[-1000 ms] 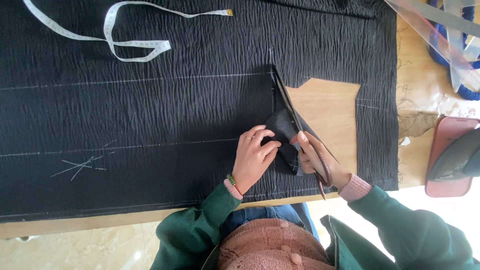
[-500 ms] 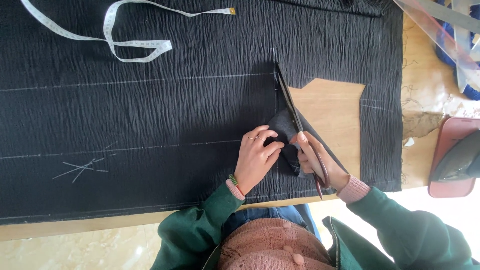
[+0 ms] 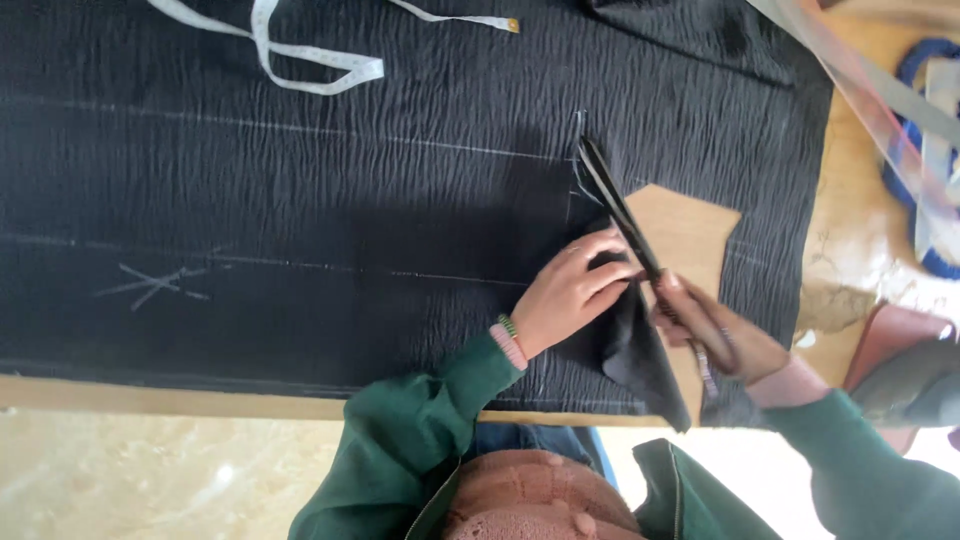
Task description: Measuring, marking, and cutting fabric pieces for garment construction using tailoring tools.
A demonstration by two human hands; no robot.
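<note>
A large sheet of black crinkled fabric (image 3: 300,200) with white chalk lines covers a wooden table (image 3: 690,225). My right hand (image 3: 715,335) grips a pair of long dark scissors (image 3: 615,205), whose blades point away from me along a cut in the cloth. My left hand (image 3: 570,295) presses flat on the fabric just left of the blades, fingers touching a folded-back flap of cut cloth (image 3: 640,355). Bare wood shows through a cut-out gap right of the scissors.
A white measuring tape (image 3: 300,50) lies coiled on the fabric at the far edge. A chalk cross (image 3: 155,283) marks the cloth at left. A reddish-brown case (image 3: 900,350) and blue-and-white straps (image 3: 925,150) sit on the table's right side.
The scissors have advanced slightly farther along the cut. Both hands stay in nearly the same place on the cloth.
</note>
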